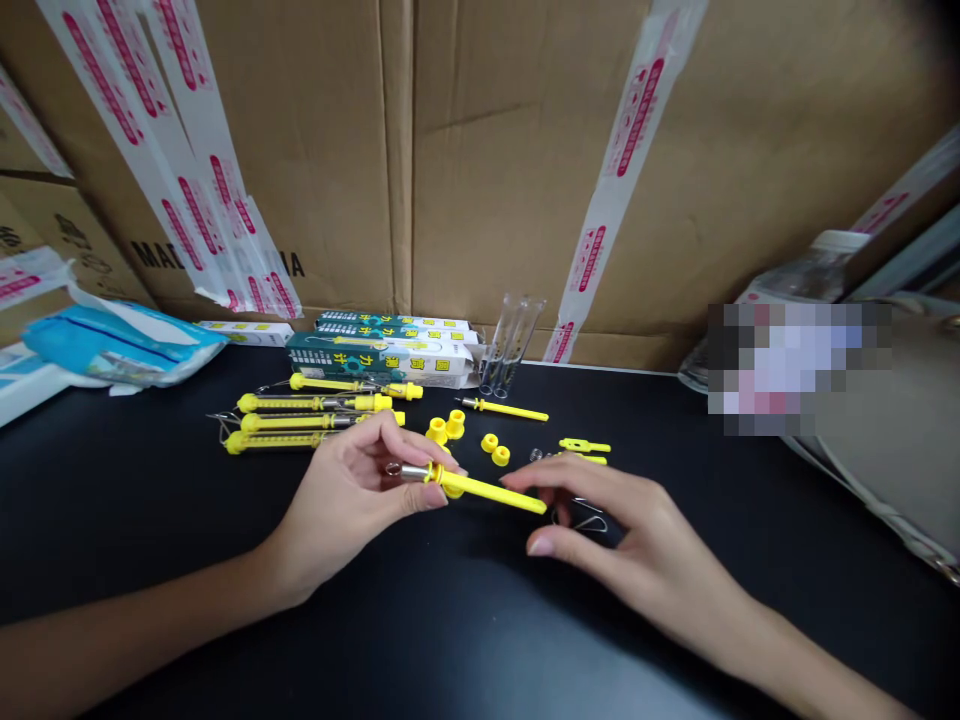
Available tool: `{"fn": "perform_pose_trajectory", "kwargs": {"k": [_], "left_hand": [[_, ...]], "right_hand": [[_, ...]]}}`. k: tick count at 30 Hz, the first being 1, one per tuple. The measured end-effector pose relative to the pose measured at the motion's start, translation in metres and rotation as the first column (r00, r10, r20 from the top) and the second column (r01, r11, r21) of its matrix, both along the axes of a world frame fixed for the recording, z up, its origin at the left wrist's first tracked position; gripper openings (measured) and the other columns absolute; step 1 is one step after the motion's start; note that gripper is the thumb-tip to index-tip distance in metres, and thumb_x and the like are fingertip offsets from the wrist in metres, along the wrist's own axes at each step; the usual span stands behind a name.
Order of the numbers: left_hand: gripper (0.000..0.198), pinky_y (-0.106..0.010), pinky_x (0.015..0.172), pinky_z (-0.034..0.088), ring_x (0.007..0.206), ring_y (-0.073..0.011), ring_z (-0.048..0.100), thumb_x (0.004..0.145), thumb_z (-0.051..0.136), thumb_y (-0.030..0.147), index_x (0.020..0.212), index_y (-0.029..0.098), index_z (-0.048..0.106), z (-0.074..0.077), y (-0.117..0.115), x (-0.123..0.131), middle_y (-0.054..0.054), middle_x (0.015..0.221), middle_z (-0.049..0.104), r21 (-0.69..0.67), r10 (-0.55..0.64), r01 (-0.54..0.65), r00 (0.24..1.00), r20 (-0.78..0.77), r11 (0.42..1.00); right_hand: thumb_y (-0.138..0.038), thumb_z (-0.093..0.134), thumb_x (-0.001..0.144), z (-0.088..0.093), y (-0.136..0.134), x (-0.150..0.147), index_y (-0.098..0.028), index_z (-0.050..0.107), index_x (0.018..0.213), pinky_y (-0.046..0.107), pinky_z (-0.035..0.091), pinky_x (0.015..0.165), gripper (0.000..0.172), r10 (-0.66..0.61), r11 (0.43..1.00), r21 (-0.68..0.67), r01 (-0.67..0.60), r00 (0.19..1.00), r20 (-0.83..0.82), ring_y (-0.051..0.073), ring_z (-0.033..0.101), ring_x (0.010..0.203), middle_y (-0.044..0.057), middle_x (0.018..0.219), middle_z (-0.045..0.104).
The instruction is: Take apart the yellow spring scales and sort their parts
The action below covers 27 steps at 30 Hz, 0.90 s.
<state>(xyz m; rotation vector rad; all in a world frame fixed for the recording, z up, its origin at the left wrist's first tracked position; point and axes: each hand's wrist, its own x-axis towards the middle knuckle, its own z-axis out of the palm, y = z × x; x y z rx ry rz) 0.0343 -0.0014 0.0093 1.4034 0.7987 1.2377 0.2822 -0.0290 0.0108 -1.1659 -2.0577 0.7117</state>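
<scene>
My left hand [360,490] pinches a yellow rod with a metal spring and a small ring at its near end [495,492], an inner part of a spring scale. The rod points right, its tip close to my right hand [622,520]. That hand is open, thumb and fingers apart; its forefinger is near the rod, and whether it touches cannot be told. Silver wire hooks [591,520] show behind its thumb. Yellow caps [455,424] and smaller yellow collars [501,456] lie beyond the rod. A similar yellow rod with a spring [510,410] lies farther back.
Several assembled spring scales [289,422] lie left on the black table [420,640]. Behind them are printed boxes [382,360] and upright clear tubes [510,345]. Flat yellow pieces [585,446] are at right. A blue packet [127,335], a bottle [810,270] and a bag [892,430] flank the area.
</scene>
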Motion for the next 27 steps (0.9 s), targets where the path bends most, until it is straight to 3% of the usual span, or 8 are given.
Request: {"fn": "perform_pose_trajectory", "kwargs": {"k": [3, 6, 10, 16, 20, 24, 27], "left_hand": [[0.030, -0.027, 0.075, 0.064, 0.078, -0.0173, 0.076, 0.063, 0.085, 0.007, 0.067, 0.017, 0.057, 0.001, -0.002, 0.001, -0.003, 0.080, 0.079, -0.044, -0.024, 0.024, 1.000, 0.009, 0.999], [0.026, -0.024, 0.070, 0.063, 0.076, -0.0171, 0.076, 0.062, 0.088, 0.011, 0.070, 0.016, 0.063, 0.001, -0.004, 0.002, -0.004, 0.082, 0.080, -0.094, -0.005, 0.001, 0.999, -0.041, 0.996], [0.019, -0.021, 0.053, 0.059, 0.063, -0.0158, 0.073, 0.068, 0.086, 0.021, 0.074, 0.015, 0.068, 0.002, -0.002, 0.001, -0.004, 0.074, 0.077, -0.109, 0.079, -0.088, 0.994, -0.080, 0.990], [0.027, -0.020, 0.044, 0.051, 0.044, -0.0083, 0.056, 0.071, 0.084, 0.033, 0.069, 0.015, 0.064, 0.003, 0.003, -0.001, 0.002, 0.059, 0.066, -0.048, 0.156, -0.163, 0.979, -0.128, 0.985], [0.035, -0.018, 0.040, 0.045, 0.045, -0.0081, 0.052, 0.068, 0.085, 0.044, 0.066, 0.015, 0.066, 0.001, 0.004, -0.001, 0.003, 0.056, 0.059, -0.084, 0.139, -0.152, 0.980, -0.143, 0.985], [0.049, -0.019, 0.038, 0.040, 0.045, -0.0093, 0.050, 0.082, 0.068, 0.059, 0.064, 0.013, 0.069, -0.003, 0.005, -0.001, 0.001, 0.050, 0.054, -0.124, 0.089, -0.105, 0.988, -0.127, 0.987], [0.045, -0.019, 0.040, 0.041, 0.049, -0.0103, 0.052, 0.088, 0.063, 0.055, 0.075, 0.013, 0.073, -0.005, 0.005, -0.003, -0.001, 0.056, 0.058, -0.092, 0.066, -0.078, 0.989, -0.132, 0.993]], "right_hand": [[-0.038, 0.066, 0.093, -0.007, -0.007, -0.009, -0.026, 0.074, 0.107, 0.030, 0.053, 0.069, 0.020, 0.028, 1.000, 0.012, -0.028, 1.000, -0.008, 0.019, 0.067, 0.075, 0.004, 0.090, 0.075], [-0.031, 0.061, 0.097, -0.010, -0.004, -0.006, -0.025, 0.075, 0.103, 0.031, 0.052, 0.073, 0.016, -0.024, 0.992, 0.124, 0.028, 0.999, -0.034, 0.020, 0.067, 0.079, 0.004, 0.089, 0.073], [-0.029, 0.064, 0.095, -0.008, 0.008, 0.006, -0.025, 0.078, 0.099, 0.033, 0.050, 0.072, 0.015, -0.159, 0.948, 0.271, 0.169, 0.986, -0.060, 0.021, 0.064, 0.083, 0.006, 0.092, 0.067], [-0.041, 0.060, 0.095, -0.013, 0.035, 0.026, -0.024, 0.079, 0.103, 0.031, 0.048, 0.063, 0.026, -0.381, 0.878, 0.311, 0.365, 0.924, -0.009, 0.020, 0.062, 0.076, 0.006, 0.088, 0.066], [-0.047, 0.056, 0.096, -0.017, 0.051, 0.030, -0.022, 0.079, 0.104, 0.032, 0.048, 0.063, 0.035, -0.390, 0.879, 0.346, 0.327, 0.912, 0.130, 0.020, 0.062, 0.073, 0.007, 0.081, 0.066], [-0.046, 0.057, 0.096, -0.020, 0.058, 0.026, -0.020, 0.078, 0.103, 0.031, 0.047, 0.061, 0.034, -0.373, 0.894, 0.329, 0.303, 0.911, 0.175, 0.020, 0.061, 0.067, 0.005, 0.074, 0.066], [-0.042, 0.061, 0.094, -0.021, 0.058, 0.023, -0.019, 0.075, 0.104, 0.030, 0.047, 0.061, 0.028, -0.378, 0.896, 0.322, 0.307, 0.907, 0.187, 0.019, 0.059, 0.066, 0.004, 0.074, 0.067]]}}
